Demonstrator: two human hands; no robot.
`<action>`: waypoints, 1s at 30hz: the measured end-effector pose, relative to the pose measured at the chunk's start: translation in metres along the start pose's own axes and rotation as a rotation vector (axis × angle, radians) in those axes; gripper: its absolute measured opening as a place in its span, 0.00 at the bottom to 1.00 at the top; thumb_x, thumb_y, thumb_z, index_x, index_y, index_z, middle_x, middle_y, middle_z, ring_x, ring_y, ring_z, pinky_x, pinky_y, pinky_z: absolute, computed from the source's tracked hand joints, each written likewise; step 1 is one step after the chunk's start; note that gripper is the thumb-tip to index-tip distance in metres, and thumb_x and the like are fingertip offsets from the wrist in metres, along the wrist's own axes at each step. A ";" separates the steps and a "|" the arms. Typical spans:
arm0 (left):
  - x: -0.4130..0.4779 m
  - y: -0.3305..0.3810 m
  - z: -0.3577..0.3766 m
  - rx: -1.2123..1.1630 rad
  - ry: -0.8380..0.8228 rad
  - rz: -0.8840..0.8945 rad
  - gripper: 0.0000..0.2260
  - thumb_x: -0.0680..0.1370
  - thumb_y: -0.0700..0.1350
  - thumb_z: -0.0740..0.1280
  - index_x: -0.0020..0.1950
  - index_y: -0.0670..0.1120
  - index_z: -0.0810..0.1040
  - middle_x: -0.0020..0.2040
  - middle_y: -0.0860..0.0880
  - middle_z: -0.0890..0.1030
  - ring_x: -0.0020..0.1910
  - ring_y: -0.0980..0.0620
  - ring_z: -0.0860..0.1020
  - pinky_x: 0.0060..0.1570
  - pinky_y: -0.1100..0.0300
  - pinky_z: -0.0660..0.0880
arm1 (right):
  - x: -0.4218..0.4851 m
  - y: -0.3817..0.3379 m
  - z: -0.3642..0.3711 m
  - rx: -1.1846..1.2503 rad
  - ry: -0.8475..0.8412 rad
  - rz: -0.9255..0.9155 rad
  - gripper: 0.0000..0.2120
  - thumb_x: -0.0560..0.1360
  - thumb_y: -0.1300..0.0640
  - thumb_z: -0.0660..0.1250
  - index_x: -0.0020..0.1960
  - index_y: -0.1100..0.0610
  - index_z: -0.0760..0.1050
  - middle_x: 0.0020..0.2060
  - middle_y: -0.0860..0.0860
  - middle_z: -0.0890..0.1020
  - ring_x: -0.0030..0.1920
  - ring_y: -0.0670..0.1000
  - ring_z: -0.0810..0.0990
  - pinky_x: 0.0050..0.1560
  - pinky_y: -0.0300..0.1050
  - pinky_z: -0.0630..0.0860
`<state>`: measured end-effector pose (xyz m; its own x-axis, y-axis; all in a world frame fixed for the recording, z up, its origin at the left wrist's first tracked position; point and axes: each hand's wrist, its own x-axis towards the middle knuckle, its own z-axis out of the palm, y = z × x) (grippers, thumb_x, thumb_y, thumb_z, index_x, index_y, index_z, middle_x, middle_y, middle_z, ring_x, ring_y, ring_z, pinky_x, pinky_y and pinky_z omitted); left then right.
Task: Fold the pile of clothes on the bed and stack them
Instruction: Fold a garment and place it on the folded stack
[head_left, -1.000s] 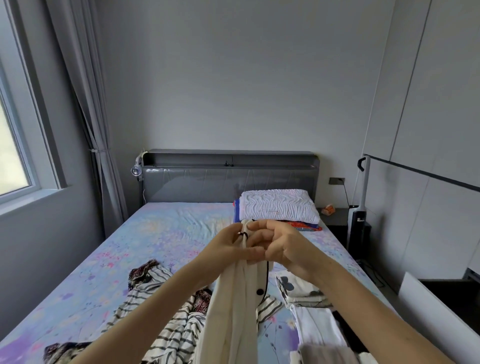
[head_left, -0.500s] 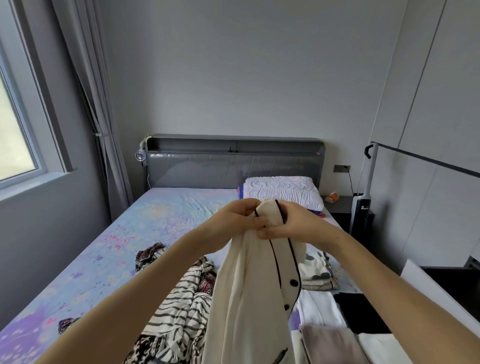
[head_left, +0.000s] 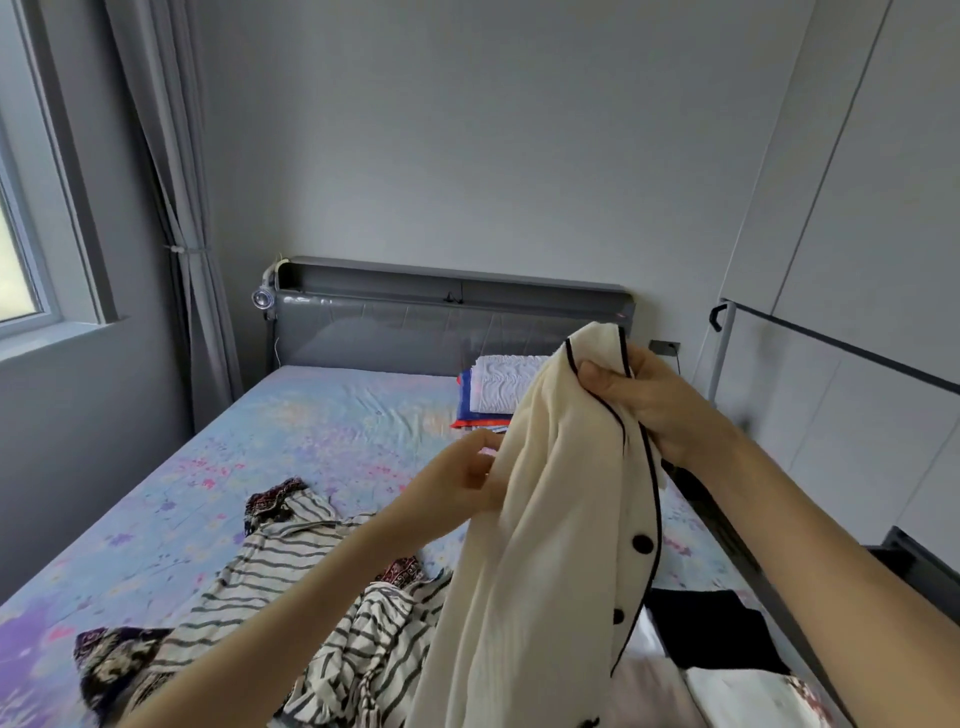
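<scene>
Apart now after meeting at the collar 0.5 seconds earlier, our 2 hands had split the work: our right hand (head_left: 641, 397) had risen toward the right, and our left hand (head_left: 460, 486) had dropped down the garment's side. Our right hand pinched the black-piped collar of the cream cardigan (head_left: 545, 545), thumb on the front, and carried its weight. Our left hand, lower and nearer to us, curled its fingers onto the cardigan's left edge in what looked like a light pinch, though cloth hid part of the grip. The cardigan hung in the air above the bed (head_left: 322, 431). Its long axis ran nearly upright, from the collar at upper right down and slightly left to the frame's lower edge, with the button side facing right. We judged that the coming move, spreading it flat, turned on that: the bare sheet lay to the left and ahead, on our left hand's side. Below lay the unfolded pile, a striped top (head_left: 311, 597) tangled with a dark patterned piece (head_left: 111, 660). Folded pieces (head_left: 714, 631) sat at the bed's right edge, just beside the hanging cloth. Farther off, a white pillow (head_left: 506, 382) rested near the grey headboard (head_left: 415, 322). A curtain (head_left: 176, 208) and window (head_left: 26, 249) stood to the left, a clothes rail (head_left: 831, 340) to the right.
</scene>
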<state>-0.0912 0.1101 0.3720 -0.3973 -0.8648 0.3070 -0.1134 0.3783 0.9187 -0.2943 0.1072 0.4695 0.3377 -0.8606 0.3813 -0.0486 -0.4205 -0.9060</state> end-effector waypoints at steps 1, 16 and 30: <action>0.001 -0.005 0.004 0.047 0.104 0.015 0.10 0.76 0.35 0.66 0.48 0.48 0.70 0.37 0.55 0.82 0.34 0.56 0.77 0.36 0.63 0.73 | 0.000 -0.005 -0.001 -0.007 -0.012 0.011 0.08 0.68 0.53 0.66 0.46 0.50 0.80 0.38 0.44 0.84 0.41 0.42 0.82 0.41 0.36 0.77; -0.026 -0.029 0.045 -0.060 0.203 0.099 0.22 0.67 0.64 0.65 0.45 0.47 0.84 0.47 0.55 0.75 0.51 0.56 0.76 0.56 0.58 0.72 | -0.003 -0.014 0.001 -0.147 -0.105 0.079 0.09 0.69 0.56 0.67 0.49 0.56 0.78 0.39 0.45 0.84 0.43 0.43 0.82 0.43 0.36 0.77; -0.047 -0.120 0.081 0.363 0.065 0.096 0.18 0.70 0.59 0.59 0.38 0.46 0.80 0.39 0.50 0.78 0.42 0.49 0.76 0.38 0.55 0.71 | -0.014 -0.012 -0.015 -0.154 -0.091 0.081 0.21 0.56 0.38 0.79 0.44 0.48 0.83 0.41 0.46 0.84 0.44 0.45 0.83 0.43 0.36 0.78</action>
<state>-0.1328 0.1323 0.2266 -0.3649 -0.8344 0.4131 -0.3982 0.5409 0.7408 -0.3123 0.1203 0.4774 0.4101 -0.8668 0.2836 -0.2201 -0.3958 -0.8916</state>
